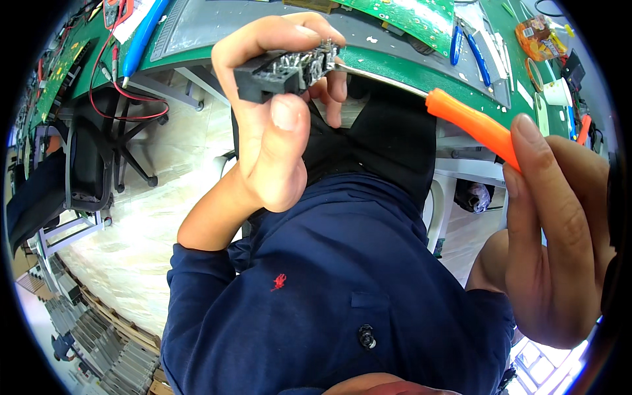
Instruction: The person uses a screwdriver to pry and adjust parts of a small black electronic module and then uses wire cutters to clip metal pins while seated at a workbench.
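Observation:
My left hand (pixel 276 131) is raised at the upper middle, its thumb and fingers closed round a black plastic block with many metal pins (pixel 283 74), perhaps an electrical connector. The pins face up and to the right. On the right, my right hand (pixel 559 230) pinches the orange handle (pixel 474 125) of a thin metal tool, like a screwdriver or a pick. Its slim shaft (pixel 385 80) slants to the left, and the tip reaches the pinned side of the block. Whether the tip touches the pins I cannot tell.
A green bench (pixel 388 56) with a grey mat (pixel 204 29) lies beyond my hands. On it are a green circuit board (pixel 408 23), blue-handled tools (pixel 479 59), an orange snack bag (pixel 540 38) and a white cup (pixel 558 92). Red test leads (pixel 125 118) hang at left near a black chair (pixel 92 148).

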The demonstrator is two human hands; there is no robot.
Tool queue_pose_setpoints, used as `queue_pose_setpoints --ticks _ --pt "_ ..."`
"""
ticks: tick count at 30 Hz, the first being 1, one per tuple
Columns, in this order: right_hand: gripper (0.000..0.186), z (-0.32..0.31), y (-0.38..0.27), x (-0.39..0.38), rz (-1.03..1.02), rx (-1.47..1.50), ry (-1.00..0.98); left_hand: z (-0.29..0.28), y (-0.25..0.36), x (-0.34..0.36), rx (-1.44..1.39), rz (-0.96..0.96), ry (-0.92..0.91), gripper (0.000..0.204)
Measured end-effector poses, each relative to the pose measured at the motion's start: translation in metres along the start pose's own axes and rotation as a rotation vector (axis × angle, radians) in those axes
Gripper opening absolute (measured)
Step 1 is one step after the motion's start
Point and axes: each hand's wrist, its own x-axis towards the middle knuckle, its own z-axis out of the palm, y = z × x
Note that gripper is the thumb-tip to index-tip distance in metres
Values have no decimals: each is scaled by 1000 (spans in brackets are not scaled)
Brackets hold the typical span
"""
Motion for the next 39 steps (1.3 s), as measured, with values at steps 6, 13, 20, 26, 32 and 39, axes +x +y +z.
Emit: queue_pose_setpoints --ticks 6,13,20,26,32,39 --pt "42 6 0 0 -22 -39 67 1 -4 0 58 65 4 45" --pt "44 5 -2 3 -6 47 34 2 -6 -1 116 99 19 45" --pt "45 7 -7 2 48 133 48 5 -11 -1 126 169 56 46" --pt "43 11 -7 1 13 164 66 9 -13 -4 -16 162 85 46" --pt "34 40 -16 3 165 317 328 19 -4 -12 -80 -72 82 43" --pt "31 64 -36 12 261 325 571 14 -6 -12 -369 -121 117 41"
